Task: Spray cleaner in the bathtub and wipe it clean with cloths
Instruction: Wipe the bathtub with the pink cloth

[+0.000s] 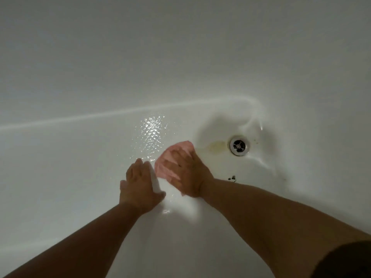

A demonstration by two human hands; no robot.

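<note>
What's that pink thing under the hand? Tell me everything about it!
It is a pink cloth, soft-looking and rumpled, lying on the wet white bathtub floor just left of the drain. The right hand presses on it with straight, spread fingers, covering its middle, so only its edges show. A white cloth lies right beside it.

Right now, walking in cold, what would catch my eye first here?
The pink cloth under the flat right hand stands out mid-tub, the one bright colour in the white bathtub. Beside it the left hand presses a white cloth. To the right sit the metal drain and a yellowish stain next to it.
</note>
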